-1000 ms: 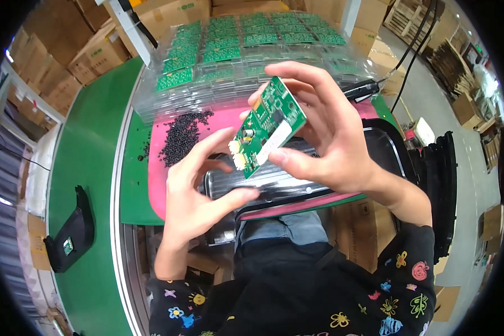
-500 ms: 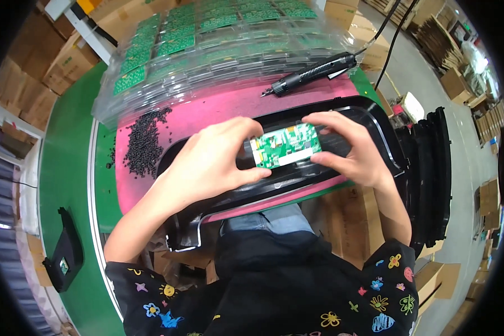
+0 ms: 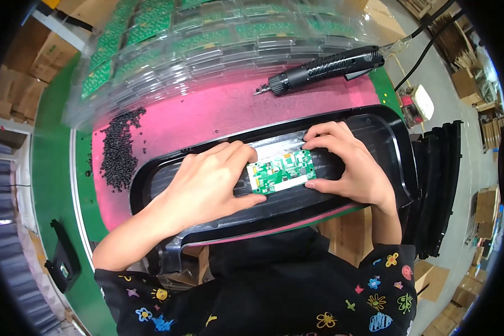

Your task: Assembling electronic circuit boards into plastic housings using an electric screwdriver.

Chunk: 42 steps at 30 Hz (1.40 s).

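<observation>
A green circuit board (image 3: 281, 172) with a white strip along its near edge is between my hands, over the middle of a long black plastic housing (image 3: 383, 140). My left hand (image 3: 210, 179) grips the board's left end, thumb at the near corner and fingers at the far one. My right hand (image 3: 350, 162) holds the right end, its thumb by the near corner and fingertips at the far corner. Whether the board rests on the housing's floor I cannot tell. The housing lies on a pink mat (image 3: 193, 115), its hollow side up.
A black electric screwdriver (image 3: 325, 70) lies beyond the housing, cable running off right. Small black screws (image 3: 117, 148) are heaped at the left. Clear plastic trays of green boards (image 3: 207, 39) are stacked at the back. More black housings (image 3: 434, 185) stand at the right; another black part (image 3: 64, 257) lies far left.
The board has come down nearer the housing's floor, both hands still on its ends. My view has shifted closer, and the housing appears larger and more level.
</observation>
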Each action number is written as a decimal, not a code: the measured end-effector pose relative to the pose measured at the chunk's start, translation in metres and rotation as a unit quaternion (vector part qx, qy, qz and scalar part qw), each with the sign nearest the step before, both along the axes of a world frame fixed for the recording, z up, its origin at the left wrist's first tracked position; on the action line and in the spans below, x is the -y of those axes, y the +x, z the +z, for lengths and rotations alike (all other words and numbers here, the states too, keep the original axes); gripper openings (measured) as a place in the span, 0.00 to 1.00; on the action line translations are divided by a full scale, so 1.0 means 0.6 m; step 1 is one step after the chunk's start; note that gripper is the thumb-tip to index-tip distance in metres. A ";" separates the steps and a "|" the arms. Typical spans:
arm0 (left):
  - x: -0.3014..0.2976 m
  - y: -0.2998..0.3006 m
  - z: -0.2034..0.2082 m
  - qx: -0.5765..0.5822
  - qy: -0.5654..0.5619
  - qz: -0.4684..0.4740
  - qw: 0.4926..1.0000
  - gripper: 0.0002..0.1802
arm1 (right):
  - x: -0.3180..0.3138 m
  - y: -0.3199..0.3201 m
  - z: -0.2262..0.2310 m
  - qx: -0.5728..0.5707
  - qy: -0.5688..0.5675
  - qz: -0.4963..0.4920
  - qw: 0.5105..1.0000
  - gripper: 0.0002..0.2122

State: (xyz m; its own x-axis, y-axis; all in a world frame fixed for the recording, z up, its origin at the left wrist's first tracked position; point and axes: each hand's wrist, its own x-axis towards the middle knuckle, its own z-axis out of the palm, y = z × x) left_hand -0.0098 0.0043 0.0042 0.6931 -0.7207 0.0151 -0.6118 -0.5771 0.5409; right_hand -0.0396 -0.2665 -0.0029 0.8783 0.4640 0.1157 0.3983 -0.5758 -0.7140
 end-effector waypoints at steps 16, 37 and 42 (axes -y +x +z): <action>0.006 -0.003 0.001 -0.008 0.012 0.005 1.000 0.27 | 0.006 -0.003 -0.007 0.002 0.003 0.000 1.000 0.26; -0.028 0.013 0.020 -0.116 0.006 -0.019 0.993 0.36 | 0.107 0.077 0.108 0.040 -0.179 -0.318 0.930 0.26; -0.043 0.015 0.016 -0.186 -0.031 -0.012 0.982 0.34 | 0.031 0.129 0.076 0.033 0.219 -0.373 0.901 0.25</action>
